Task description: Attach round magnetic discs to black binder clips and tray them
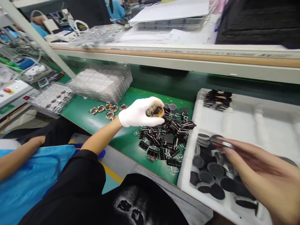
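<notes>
My left hand, in a white glove, is closed around a small round amber-coloured part above a heap of black binder clips on the green bench. My bare right hand pinches a thin round disc between its fingertips over a white foam tray that holds several dark discs. Several amber round parts lie in a row on the bench left of my gloved hand.
Stacks of clear plastic blister trays stand at the back left, one tray with parts beside them. A shelf runs above the bench. A second person's arm and blue cloth are at the lower left. More clips lie in the tray's far corner.
</notes>
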Demonstrator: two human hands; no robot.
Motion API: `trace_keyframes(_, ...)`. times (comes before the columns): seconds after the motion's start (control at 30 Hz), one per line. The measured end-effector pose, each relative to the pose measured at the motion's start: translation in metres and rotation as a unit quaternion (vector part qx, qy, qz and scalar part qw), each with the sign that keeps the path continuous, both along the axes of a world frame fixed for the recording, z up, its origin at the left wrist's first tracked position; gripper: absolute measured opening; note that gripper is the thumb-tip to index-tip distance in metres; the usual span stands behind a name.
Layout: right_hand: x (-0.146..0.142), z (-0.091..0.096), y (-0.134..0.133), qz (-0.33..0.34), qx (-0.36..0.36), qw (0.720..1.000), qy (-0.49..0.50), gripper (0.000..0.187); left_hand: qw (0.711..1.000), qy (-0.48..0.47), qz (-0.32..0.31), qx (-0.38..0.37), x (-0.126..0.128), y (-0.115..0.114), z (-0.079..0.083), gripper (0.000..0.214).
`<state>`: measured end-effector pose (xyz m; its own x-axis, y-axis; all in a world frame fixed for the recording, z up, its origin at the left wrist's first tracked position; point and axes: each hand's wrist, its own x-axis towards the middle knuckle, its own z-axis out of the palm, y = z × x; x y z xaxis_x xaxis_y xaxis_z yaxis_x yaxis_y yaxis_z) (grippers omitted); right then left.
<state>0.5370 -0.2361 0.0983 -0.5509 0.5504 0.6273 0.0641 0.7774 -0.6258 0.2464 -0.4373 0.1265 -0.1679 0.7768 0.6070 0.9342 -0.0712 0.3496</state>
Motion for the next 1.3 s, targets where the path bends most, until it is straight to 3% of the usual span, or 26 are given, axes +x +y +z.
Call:
trace_keyframes(0.07,-0.012,0.009,-0.010,0.043,-0.023,0.998,0.034,0.011,0.991,0.126,0.022,-0.032,0.026,0.021,0.009,0.045)
trace_keyframes(0.13,-0.022,0.014,-0.012,0.081,-0.099,0.990,0.054,0.011,0.971,0.234,0.030,-0.038,0.046,0.041,0.013,0.049)
trace_keyframes(0.27,-0.029,0.012,-0.004,0.155,-0.254,0.955,0.018,0.023,0.945,0.326,-0.006,-0.007,0.068,0.072,0.013,0.048)
trace_keyframes(0.5,-0.036,0.009,0.001,0.138,-0.270,0.953,-0.001,0.035,0.965,0.254,-0.070,-0.017,0.077,0.098,0.005,0.043)
trace_keyframes(0.6,-0.036,0.007,0.005,0.134,-0.284,0.949,-0.018,0.031,0.977,0.150,-0.137,-0.070,0.073,0.097,0.006,0.055)
trace_keyframes(0.73,-0.034,0.005,0.010,0.153,-0.281,0.947,-0.031,0.023,0.974,-0.007,-0.186,-0.130,0.067,0.089,0.016,0.050)
trace_keyframes(0.83,-0.032,0.004,0.012,0.171,-0.267,0.946,-0.060,0.021,0.964,-0.024,-0.208,-0.166,0.054,0.083,0.030,0.042)
trace_keyframes(0.93,-0.031,0.002,0.016,0.182,-0.306,0.934,-0.022,0.018,0.978,0.019,-0.130,-0.163,0.029,0.080,0.044,0.027)
trace_keyframes(1.03,-0.031,0.000,0.022,0.174,-0.364,0.914,0.034,0.015,0.979,0.102,-0.035,-0.173,0.006,0.082,0.049,0.036)
trace_keyframes(1.1,-0.031,-0.001,0.024,0.167,-0.389,0.905,0.042,0.013,0.957,0.149,-0.040,-0.244,-0.001,0.082,0.046,0.036)
trace_keyframes(1.17,-0.032,-0.002,0.025,0.165,-0.399,0.901,0.041,0.012,0.932,0.202,-0.038,-0.300,0.002,0.081,0.039,0.051)
trace_keyframes(1.23,-0.032,-0.002,0.024,0.163,-0.399,0.902,0.037,0.012,0.912,0.274,-0.011,-0.304,0.009,0.079,0.030,0.070)
trace_keyframes(1.3,-0.031,-0.001,0.023,0.164,-0.398,0.902,0.033,0.012,0.894,0.339,0.006,-0.292,0.016,0.079,0.023,0.063)
